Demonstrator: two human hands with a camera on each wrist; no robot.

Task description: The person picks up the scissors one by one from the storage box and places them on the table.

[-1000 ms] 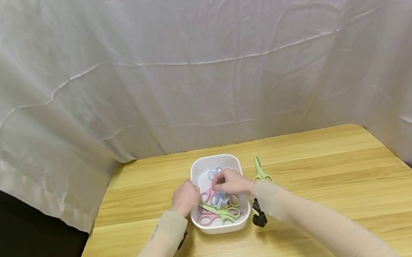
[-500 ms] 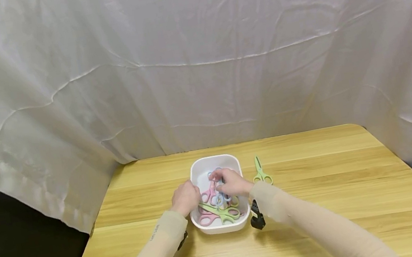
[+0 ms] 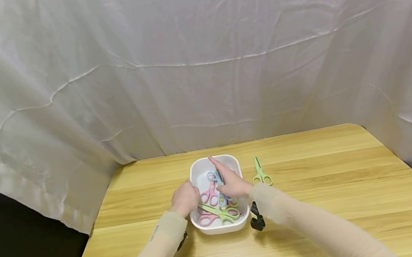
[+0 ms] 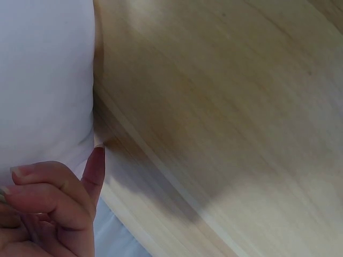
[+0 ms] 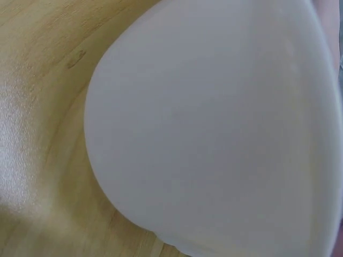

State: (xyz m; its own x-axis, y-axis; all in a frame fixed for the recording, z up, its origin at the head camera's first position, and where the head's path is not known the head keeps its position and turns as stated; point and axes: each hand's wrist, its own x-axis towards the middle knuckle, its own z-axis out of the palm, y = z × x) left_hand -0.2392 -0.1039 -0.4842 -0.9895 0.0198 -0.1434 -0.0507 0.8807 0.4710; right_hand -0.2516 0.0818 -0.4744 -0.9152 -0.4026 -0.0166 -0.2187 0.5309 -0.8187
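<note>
A white plastic bin [image 3: 223,229] with several pairs of scissors inside stands on the table. On the left, my left hand [image 3: 186,198] holds the bin's rim; the left wrist view shows curled fingers [image 4: 53,182] against the outer wall. Over the bin's right side, my right hand [image 3: 235,183] has its index finger stretched toward the far end and its thumb apart, above blue scissors [image 3: 222,201] partly hidden beneath it. Pink scissors [image 3: 207,220] and green scissors [image 3: 222,212] lie at the near end. The bin's wall [image 5: 198,134] hides most of the right hand in the right wrist view.
Another pair of green scissors [image 3: 261,176] lies on the wooden table [image 3: 321,182], right of the bin, blades pointing away. A pale curtain [image 3: 201,102] hangs behind the table and along its sides. Black wrist mounts [image 3: 257,217] show below the cuffs.
My right hand's fingers have gone from bunched together over the scissors to spread and stretched toward the far rim. Blue scissors under it have shifted slightly. The left hand stays at the rim.
</note>
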